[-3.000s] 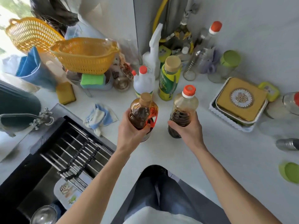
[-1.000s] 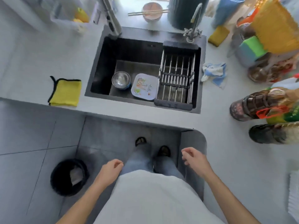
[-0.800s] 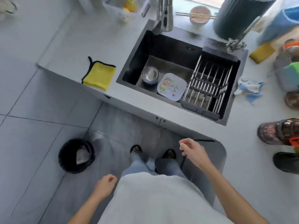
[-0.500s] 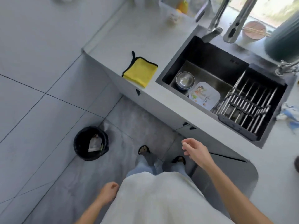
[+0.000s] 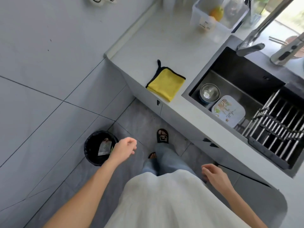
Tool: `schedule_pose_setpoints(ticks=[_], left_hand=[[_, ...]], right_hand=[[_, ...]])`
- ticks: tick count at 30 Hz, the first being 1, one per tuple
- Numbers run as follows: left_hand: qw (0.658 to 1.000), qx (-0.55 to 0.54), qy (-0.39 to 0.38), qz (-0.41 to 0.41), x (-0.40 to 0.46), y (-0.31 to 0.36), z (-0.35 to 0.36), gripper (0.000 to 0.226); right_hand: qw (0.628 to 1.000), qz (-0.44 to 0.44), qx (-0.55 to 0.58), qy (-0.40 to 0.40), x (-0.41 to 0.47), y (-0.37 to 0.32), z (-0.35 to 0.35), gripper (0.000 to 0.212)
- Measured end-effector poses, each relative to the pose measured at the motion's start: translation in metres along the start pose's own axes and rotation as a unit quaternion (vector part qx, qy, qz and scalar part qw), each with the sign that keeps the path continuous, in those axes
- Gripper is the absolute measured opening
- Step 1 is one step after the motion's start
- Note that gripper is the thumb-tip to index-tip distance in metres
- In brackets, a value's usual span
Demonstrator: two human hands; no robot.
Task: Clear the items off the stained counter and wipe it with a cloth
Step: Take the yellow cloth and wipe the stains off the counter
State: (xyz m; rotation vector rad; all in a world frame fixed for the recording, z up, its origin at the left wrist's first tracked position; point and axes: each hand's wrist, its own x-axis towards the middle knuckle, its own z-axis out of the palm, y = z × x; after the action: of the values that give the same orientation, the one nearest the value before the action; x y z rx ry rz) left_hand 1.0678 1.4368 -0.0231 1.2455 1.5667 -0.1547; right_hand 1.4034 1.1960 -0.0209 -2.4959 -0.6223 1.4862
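Counter (image 5: 164,46): pale grey, running from upper centre toward the lower right of the frame, bare around the cloth.

Cloth (image 5: 166,83): yellow with black edging and a black loop, folded, lying flat near the counter's front edge, just left of the sink, centre of frame. Untouched by either hand.

Sink (image 5: 243,76): black basin, right of centre. Holds a steel bowl (image 5: 209,92) and, just beside it, a rounded printed plate (image 5: 228,111); a slatted metal rack (image 5: 278,127) spans its right part.

Faucet (image 5: 256,37): metal, upper right, above the basin.

Clear bin (image 5: 218,15): top centre-right on the counter, containing a yellow-orange object; blurred.

Trash can (image 5: 100,148): black, on the grey tile floor, lower left of centre, with a paper packet inside.

Left hand (image 5: 125,148): empty, fingers loosely curled, in the air beside the trash can's rim.

Right hand (image 5: 213,176): empty, fingers relaxed and slightly spread, lower right, below the counter's edge.

Person: white top, blue jeans, black sandals, standing at bottom centre.
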Motion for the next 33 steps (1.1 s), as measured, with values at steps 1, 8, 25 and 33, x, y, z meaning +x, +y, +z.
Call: schedule_pose_setpoints(ticks=[1,8,25,33], left_hand=[[1.0,-0.002,0.007,0.009,0.007,0.008,-0.004,0.012],[0.999,0.043,0.006,0.009,0.033,0.027,-0.035,0.013],[0.98,0.199,-0.008,-0.02,0.093,-0.007,-0.142,0.019],[0.951,0.243,-0.028,0.189,0.176,0.124,-0.191,0.019]], right_hand=[[1.0,0.009,-0.006,-0.002,0.005,-0.001,-0.002,0.012],[1.0,0.011,-0.018,-0.012,0.055,-0.064,-0.02,0.012],[0.989,-0.084,0.123,0.011,0.094,-0.286,0.0,0.013],[0.981,-0.071,0.05,0.174,0.08,-0.321,0.045,0.031]])
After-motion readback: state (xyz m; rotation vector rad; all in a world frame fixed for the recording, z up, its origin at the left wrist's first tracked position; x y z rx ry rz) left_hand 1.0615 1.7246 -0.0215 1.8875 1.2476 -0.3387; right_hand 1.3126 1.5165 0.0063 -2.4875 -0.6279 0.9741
